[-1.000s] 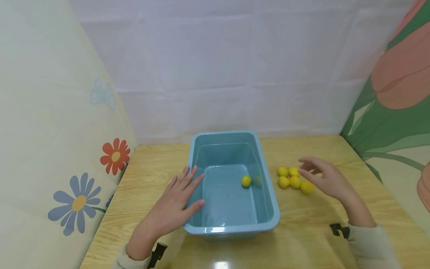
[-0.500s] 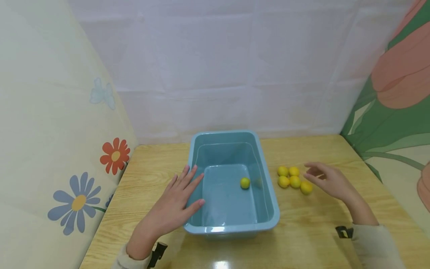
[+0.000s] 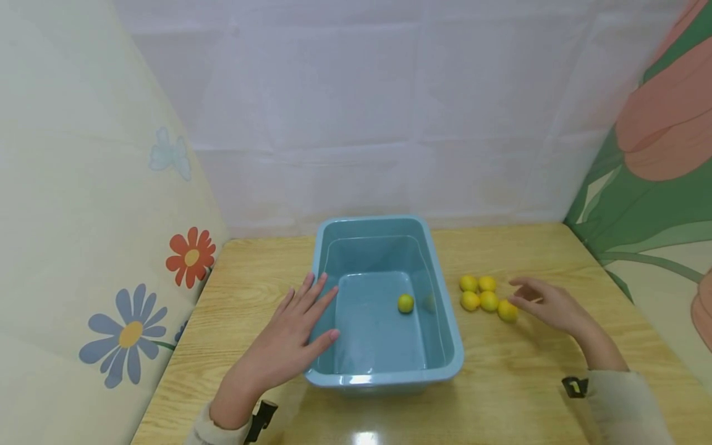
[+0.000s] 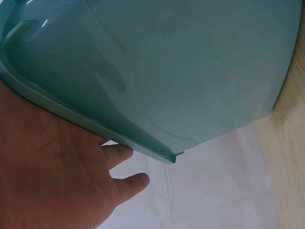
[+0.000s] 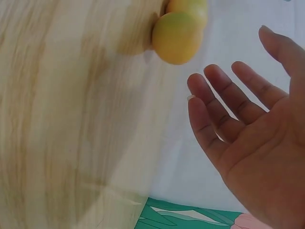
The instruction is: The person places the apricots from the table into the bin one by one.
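A blue plastic basin (image 3: 384, 377) stands on the table, with one small round yellow-green citrus fruit (image 3: 406, 303) on its floor. My left hand (image 3: 283, 343) rests on the basin's left rim, fingers straight and spread; in the left wrist view, fingers (image 4: 131, 186) show just outside the wall (image 4: 200, 71). To the right of the basin, several more citrus fruits (image 3: 489, 301) lie in a close group. My right hand (image 3: 553, 307) hovers beside the nearest fruit (image 3: 507, 311), fingers loosely bent and holding nothing. In the right wrist view, its palm (image 5: 267, 152) faces the camera, apart from the fruit (image 5: 177, 38).
The wooden table (image 3: 528, 395) ends at a white cloth (image 3: 334, 123) behind. Flower-printed panels (image 3: 83, 185) flank it on the left and right. A black strap (image 3: 260, 420) is on the left wrist, another (image 3: 575, 387) on the right.
My right hand has drawn slightly right and nearer to me, off the fruit group. The fruit inside the basin has rolled a little left. My left hand has stayed still.
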Available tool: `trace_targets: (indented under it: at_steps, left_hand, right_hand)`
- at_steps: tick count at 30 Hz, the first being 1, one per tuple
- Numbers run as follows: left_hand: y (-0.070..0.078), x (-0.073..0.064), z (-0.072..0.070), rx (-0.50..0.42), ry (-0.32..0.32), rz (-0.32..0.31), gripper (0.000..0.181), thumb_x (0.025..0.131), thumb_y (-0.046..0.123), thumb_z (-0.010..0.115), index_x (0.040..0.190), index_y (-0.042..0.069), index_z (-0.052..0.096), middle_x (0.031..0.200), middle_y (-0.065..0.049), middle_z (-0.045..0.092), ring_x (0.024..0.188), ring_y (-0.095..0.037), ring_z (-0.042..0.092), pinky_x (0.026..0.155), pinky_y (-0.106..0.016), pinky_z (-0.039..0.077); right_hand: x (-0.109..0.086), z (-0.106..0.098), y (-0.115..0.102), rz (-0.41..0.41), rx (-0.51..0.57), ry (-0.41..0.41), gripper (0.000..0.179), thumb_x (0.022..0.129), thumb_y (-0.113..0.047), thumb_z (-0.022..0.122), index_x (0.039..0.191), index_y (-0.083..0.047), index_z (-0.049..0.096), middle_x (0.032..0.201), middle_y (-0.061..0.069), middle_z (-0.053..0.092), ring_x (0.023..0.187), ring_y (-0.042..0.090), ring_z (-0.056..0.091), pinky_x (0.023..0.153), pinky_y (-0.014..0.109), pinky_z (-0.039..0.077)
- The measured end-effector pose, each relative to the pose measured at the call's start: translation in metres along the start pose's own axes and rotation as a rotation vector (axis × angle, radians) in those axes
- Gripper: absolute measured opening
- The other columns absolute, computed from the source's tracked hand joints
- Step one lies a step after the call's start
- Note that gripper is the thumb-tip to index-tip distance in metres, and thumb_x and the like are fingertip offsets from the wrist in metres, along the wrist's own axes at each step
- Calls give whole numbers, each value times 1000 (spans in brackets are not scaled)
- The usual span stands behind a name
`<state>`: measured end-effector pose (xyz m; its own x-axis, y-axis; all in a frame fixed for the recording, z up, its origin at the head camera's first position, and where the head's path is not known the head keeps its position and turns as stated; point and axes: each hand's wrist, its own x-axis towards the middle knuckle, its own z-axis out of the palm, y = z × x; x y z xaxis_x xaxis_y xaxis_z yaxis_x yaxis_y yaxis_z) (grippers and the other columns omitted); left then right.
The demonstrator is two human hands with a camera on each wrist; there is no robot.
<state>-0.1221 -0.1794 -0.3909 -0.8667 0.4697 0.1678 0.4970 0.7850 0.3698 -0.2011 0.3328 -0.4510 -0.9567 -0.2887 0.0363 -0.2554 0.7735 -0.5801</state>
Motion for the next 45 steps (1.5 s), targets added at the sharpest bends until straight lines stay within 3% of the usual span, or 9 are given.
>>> trace_targets:
  at_steps: [14,24,33,45]
  left_hand:
    - [1,0,-1,-1,0,3,71,103,56,46,163,24,24,170,4,6,158,-26,1,123,-60,8]
    - [1,0,-1,5,6,5,71,103,56,46,162,22,25,170,3,7,158,-27,2,123,-60,9]
    - [0,0,1,14,19,13,70,104,56,46,162,21,27,170,3,8,157,-28,5,122,-62,12]
    - [2,0,-1,5,15,12,71,103,55,47,162,20,28,170,3,8,157,-27,4,123,-60,10]
  right_hand:
    - [0,4,12,98,-60,-154,59,99,-41,65,138,3,56,107,16,71,98,33,67,85,56,55]
    - [1,6,9,96,-76,-191,60,96,-40,69,135,4,58,113,25,69,103,40,66,89,60,52]
    - [4,11,11,96,-91,-192,59,93,-39,73,131,5,61,119,30,66,108,43,64,92,61,51]
    - [5,14,15,37,-108,-159,53,91,-33,77,124,7,64,112,25,69,101,39,65,89,59,52]
